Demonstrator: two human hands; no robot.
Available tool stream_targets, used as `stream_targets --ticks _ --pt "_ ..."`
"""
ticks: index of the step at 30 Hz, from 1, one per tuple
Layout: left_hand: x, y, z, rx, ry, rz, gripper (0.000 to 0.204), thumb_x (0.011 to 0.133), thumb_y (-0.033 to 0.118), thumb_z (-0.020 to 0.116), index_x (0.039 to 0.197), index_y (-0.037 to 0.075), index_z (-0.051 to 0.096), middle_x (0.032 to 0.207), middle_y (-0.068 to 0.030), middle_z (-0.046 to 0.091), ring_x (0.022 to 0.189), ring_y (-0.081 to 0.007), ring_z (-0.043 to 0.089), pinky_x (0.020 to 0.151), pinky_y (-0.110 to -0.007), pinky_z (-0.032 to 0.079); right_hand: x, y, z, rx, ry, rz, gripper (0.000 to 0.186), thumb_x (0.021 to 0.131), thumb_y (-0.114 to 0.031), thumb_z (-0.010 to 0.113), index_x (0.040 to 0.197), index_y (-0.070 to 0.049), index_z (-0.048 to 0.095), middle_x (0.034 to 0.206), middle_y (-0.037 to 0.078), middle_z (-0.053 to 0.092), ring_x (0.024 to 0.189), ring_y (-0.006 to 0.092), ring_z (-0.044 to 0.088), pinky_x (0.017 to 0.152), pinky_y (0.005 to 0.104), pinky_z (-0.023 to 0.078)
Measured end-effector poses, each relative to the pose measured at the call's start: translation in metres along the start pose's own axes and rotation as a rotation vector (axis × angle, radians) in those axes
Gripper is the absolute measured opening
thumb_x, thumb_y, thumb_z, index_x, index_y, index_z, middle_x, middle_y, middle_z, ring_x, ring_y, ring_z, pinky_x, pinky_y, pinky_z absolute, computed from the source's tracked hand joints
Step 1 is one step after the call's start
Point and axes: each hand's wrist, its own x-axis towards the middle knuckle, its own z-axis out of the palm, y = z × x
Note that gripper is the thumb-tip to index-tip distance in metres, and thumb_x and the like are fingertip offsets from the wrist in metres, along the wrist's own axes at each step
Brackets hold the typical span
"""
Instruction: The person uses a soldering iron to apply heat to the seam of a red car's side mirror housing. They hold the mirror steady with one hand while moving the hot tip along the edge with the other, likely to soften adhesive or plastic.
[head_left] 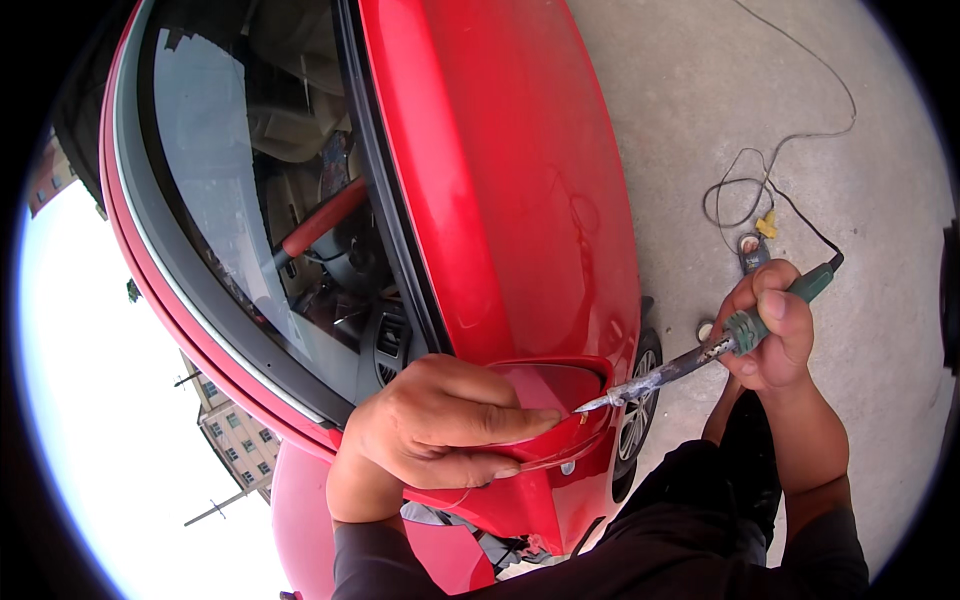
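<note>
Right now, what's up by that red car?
Left hand gripping side mirror. Right hand holding soldering iron, tip at mirror edge. Nothing seen blocking tip.

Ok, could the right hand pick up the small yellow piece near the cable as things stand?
Probably not: the right hand is taken up gripping the green-handled soldering iron, and the yellow piece lies on the floor, seemingly well below, though nothing visible covers it.

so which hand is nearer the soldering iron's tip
Left: the left hand has its fingers just beside the tip; the right hand grips the green handle, farther back along the iron.
</note>
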Motion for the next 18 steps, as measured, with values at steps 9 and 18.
stream_targets --ticks 9,18 --pt "-0.002 -0.002 0.0 -0.003 0.02 0.0 0.036 0.079 0.001 0.083 0.111 -0.013 0.073 0.072 -0.0135 0.061 0.055 -0.0233 0.062 0.048 -0.034 0.043 0.001 0.002 -0.006 0.003 -0.035 0.023 0.006 0.095 -0.011 0.062 0.099 -0.008 0.059 0.086 0.014 0.07 0.047 0.0203 0.056 0.035 0.0321 0.042" --pt "0.001 0.0 -0.001 -0.004 0.027 -0.008 0.034 0.079 0.0 0.084 0.108 -0.013 0.074 0.071 -0.0137 0.061 0.055 -0.0242 0.062 0.048 -0.034 0.044 0.005 0.005 -0.007 0.066 -0.104 0.043 0.009 0.096 -0.015 0.064 0.094 -0.008 0.058 0.081 0.014 0.068 0.046 0.0207 0.056 0.034 0.0313 0.041"
